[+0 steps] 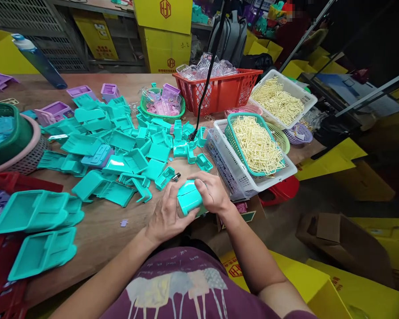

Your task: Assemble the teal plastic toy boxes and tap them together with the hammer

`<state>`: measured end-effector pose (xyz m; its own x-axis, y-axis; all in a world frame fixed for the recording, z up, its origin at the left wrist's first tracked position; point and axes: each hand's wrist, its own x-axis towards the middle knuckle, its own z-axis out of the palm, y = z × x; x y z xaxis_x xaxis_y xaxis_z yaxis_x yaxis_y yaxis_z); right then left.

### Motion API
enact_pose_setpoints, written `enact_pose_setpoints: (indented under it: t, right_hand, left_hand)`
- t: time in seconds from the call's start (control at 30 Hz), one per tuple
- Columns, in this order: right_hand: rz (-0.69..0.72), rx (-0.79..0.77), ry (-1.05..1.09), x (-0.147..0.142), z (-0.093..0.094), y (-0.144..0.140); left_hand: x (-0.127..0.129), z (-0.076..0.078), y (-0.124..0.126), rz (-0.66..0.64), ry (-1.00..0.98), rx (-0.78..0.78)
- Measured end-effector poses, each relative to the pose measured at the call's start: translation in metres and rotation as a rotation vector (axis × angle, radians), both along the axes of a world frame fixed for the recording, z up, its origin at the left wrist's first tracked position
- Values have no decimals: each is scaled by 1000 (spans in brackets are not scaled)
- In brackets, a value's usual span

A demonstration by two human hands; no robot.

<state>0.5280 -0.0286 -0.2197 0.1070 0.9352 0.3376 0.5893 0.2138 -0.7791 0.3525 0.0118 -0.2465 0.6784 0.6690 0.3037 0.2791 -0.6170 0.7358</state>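
Both forearms reached forward from the body and met at the near edge of the tabletop (103, 230). The left hand (166, 217) lay palm down, fingers spread, its grip clasped on the lower left side of a teal plastic piece (189, 197). The right hand (213, 191) curled over the top right of that piece, wrist bent inward, gripping it too. The piece sat just above the tabletop edge, near a heap of teal parts (119, 146) and a white basket (246, 177).

a red basket (219, 95) of clear parts beside white baskets (287, 166).
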Motion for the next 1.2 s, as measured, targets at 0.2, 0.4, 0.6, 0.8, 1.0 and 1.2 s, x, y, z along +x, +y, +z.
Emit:
enact_pose_setpoints:
  t: [0.2,0.4,0.6,0.8,1.0,1.2]
  right_hand:
    - [-123,-1,173,1,-26,8]
    - [-84,-39,-37,-2,-18,5]
    - [64,-38,-249,-16,-16,9]
    - [-6,5,-88,-15,-33,14]
    - [-396,14,376,-15,-65,14]
    - [-108,-110,213,-13,-62,6]
  left_hand:
    - [2,-12,14,18,-20,8]
    - [-1,-36,19,118,169,31]
    - [0,-39,15,59,195,173]
    - [1,-19,25,53,248,174]
    - [-18,-20,39,116,81,-99]
    - [-26,-26,31,198,276,-213]
